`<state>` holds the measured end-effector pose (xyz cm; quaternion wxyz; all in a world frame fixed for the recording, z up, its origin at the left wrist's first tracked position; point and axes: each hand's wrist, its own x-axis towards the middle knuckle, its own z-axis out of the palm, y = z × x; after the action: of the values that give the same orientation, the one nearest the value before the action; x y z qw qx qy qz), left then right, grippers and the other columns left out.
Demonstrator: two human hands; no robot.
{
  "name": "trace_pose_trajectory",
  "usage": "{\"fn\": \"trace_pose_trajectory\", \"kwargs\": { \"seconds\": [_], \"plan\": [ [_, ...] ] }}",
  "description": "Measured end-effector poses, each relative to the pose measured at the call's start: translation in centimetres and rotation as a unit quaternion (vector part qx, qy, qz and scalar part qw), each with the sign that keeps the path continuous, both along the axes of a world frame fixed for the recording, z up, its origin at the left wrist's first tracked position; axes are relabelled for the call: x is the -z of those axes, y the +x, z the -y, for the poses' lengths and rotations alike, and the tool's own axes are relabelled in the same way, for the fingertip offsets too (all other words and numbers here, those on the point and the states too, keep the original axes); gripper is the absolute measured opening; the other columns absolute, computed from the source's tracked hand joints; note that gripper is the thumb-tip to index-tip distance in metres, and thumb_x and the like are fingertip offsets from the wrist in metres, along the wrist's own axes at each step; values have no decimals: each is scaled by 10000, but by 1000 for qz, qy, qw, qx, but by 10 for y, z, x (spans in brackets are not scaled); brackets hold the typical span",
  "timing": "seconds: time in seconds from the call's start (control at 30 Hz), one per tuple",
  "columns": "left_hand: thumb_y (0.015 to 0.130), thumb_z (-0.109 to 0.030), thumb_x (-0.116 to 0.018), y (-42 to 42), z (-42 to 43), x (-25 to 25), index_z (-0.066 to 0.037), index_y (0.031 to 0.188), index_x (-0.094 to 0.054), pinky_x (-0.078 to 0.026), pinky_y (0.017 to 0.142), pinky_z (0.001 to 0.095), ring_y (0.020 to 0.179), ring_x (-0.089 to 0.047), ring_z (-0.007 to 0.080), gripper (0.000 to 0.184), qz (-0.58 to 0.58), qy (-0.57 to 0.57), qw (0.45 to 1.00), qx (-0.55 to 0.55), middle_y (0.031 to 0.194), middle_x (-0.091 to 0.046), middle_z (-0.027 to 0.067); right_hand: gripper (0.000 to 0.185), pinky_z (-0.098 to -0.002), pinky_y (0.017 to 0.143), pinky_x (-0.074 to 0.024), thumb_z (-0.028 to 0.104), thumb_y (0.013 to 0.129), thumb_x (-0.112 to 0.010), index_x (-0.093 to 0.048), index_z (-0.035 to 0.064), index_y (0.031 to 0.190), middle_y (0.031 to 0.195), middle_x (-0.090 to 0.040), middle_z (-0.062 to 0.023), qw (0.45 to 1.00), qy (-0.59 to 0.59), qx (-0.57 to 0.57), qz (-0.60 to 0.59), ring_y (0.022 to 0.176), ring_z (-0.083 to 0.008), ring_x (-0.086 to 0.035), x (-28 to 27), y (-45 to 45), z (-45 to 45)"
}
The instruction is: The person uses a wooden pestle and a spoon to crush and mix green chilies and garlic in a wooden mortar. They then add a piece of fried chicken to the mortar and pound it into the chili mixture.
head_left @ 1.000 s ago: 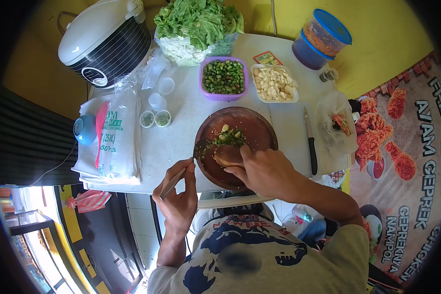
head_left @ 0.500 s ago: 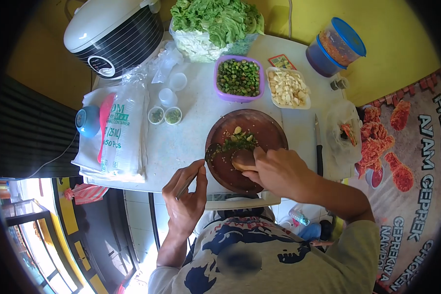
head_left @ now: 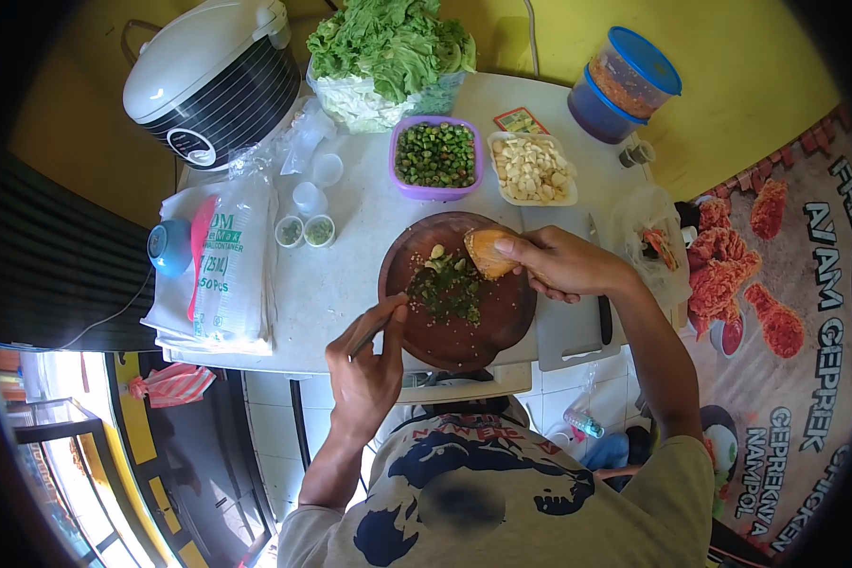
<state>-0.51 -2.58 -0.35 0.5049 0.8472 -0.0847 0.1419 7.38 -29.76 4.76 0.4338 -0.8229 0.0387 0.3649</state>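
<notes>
A round brown mortar (head_left: 502, 327) stands near the table's front edge. Crushed green chili (head_left: 448, 287) with pale seeds and garlic bits lies in it. My right hand (head_left: 557, 260) is closed around a wooden pestle (head_left: 488, 254), whose broad end is over the mortar's upper right part. At the mortar's left rim, my left hand (head_left: 367, 355) grips a spoon (head_left: 369, 339) by its thin handle; its bowl end is over the chili and hard to make out. Beyond the mortar are a purple tub of cut green chilies (head_left: 435, 159) and a white tray of peeled garlic (head_left: 533, 168).
A rice cooker (head_left: 213, 85) and a container of lettuce (head_left: 388, 47) stand at the back. On the left are plastic packs (head_left: 232, 284) and small cups (head_left: 319, 230). To the right lie a cutting board (head_left: 563, 327), a knife (head_left: 605, 317) and stacked blue-lidded tubs (head_left: 625, 85).
My right hand has lifted the pestle up and to the right, off the chili, turning its broad end into view. The left hand stays at the rim with the spoon, which now reaches the chili.
</notes>
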Motion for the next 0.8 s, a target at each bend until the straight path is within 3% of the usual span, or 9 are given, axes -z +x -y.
{"fn": "trace_pose_trajectory", "kwargs": {
  "seconds": [0.13, 0.2, 0.23, 0.3, 0.33, 0.43, 0.57, 0.8],
  "plan": [
    [939, -3, -694, -9, 2, -7, 2, 1074, -715, -568, 682, 332, 798, -761, 269, 137, 5, -14, 999, 34, 926, -751, 188, 655, -259, 382, -397, 643, 1002, -496, -612, 11, 871, 562, -491, -4, 998, -25, -49, -8, 425, -91, -508, 16, 5, -3],
    [940, -1, -694, -11, 0, -7, 6, 1077, -713, -567, 691, 324, 804, -761, 264, 139, 10, -22, 999, 35, 931, -752, 186, 653, -339, 451, -478, 623, 992, -535, -630, -13, 876, 585, -578, -90, 992, -85, -86, 24, 470, -198, -605, 20, 2, -9],
    [940, 1, -693, -11, -3, -6, 11, 1078, -713, -567, 704, 320, 812, -760, 260, 140, 3, -29, 999, 14, 934, -753, 185, 653, -339, 451, -478, 623, 992, -535, -630, -13, 876, 585, -578, -90, 992, -86, -87, 24, 470, -198, -605, 20, -3, -11],
    [941, 3, -693, -10, -8, -5, 15, 1079, -712, -567, 717, 316, 821, -759, 256, 141, -4, -37, 999, -11, 936, -754, 184, 646, -443, 544, -527, 601, 963, -595, -642, -42, 923, 654, -648, -209, 937, -127, -176, 274, 556, -344, -669, 17, -19, -18],
    [943, 3, -691, -9, -11, -4, 19, 1081, -712, -568, 729, 315, 831, -759, 256, 141, -5, -31, 999, -21, 939, -754, 185, 614, -509, 593, -535, 558, 953, -622, -636, -55, 977, 692, -657, -267, 932, -164, -192, 261, 615, -440, -670, 6, -27, -26],
    [943, 4, -690, -10, -14, 0, 23, 1085, -711, -572, 737, 318, 842, -761, 259, 145, -5, -22, 999, -27, 941, -754, 187, 573, -493, 570, -541, 520, 964, -615, -618, -51, 1013, 650, -656, -224, 894, -247, -247, 282, 608, -412, -683, -5, -41, -41],
    [935, 15, -691, -9, -14, 1, 21, 1088, -703, -581, 711, 339, 838, -765, 279, 153, 3, -5, 1000, -12, 936, -752, 186, 507, -452, 514, -542, 470, 973, -618, -588, -37, 972, 604, -645, -190, 870, -264, -270, 317, 573, -376, -687, -4, -46, -52],
    [922, 38, -690, -3, -19, -2, 13, 1078, -681, -586, 663, 354, 818, -762, 306, 158, -7, 8, 1000, -1, 930, -748, 182, 497, -435, 505, -541, 463, 970, -626, -573, -31, 968, 581, -632, -158, 880, -259, -278, 285, 552, -362, -679, 0, -33, -53]
  ]
}}
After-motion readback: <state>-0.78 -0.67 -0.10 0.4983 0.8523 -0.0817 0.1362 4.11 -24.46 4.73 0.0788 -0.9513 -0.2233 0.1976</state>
